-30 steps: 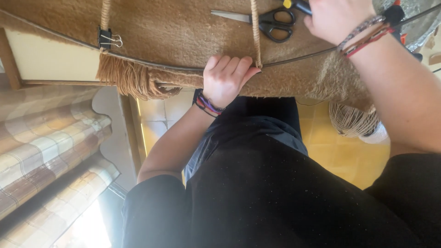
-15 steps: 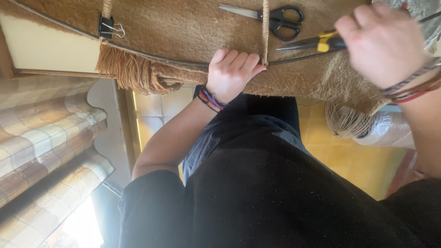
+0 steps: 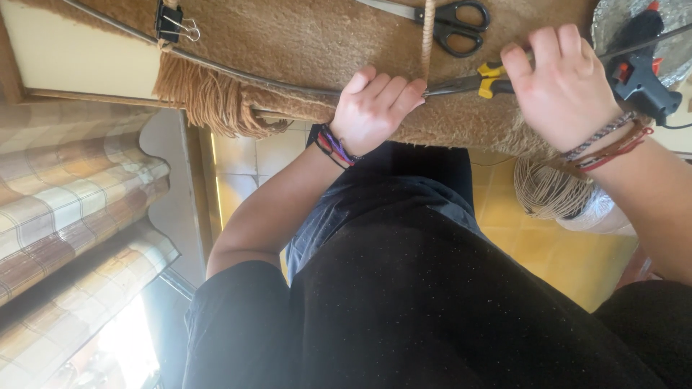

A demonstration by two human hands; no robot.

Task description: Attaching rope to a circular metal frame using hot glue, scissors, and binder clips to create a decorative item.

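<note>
My left hand (image 3: 371, 108) is shut on a thin metal wire (image 3: 238, 72) and a tan cord (image 3: 429, 36) at the near edge of a brown fuzzy table cover (image 3: 288, 36). My right hand (image 3: 566, 90) holds yellow-and-black-handled pliers (image 3: 490, 81). Their jaws point left and meet the wire just beside my left fingertips. The cord runs up across the cover from that spot. A bundle of tan yarn fringe (image 3: 209, 104) hangs from the wire further left.
Black-handled scissors (image 3: 454, 18) lie on the cover behind the cord. A black binder clip (image 3: 173, 25) grips the wire at the upper left. A black glue gun (image 3: 638, 72) sits at the right. A twine spool (image 3: 551, 191) stands on the yellow floor; checked cushions (image 3: 65, 194) are at left.
My right hand has come down from near the scissors with the pliers and brought their jaws to the wire beside my left hand. The left hand has kept its grip.
</note>
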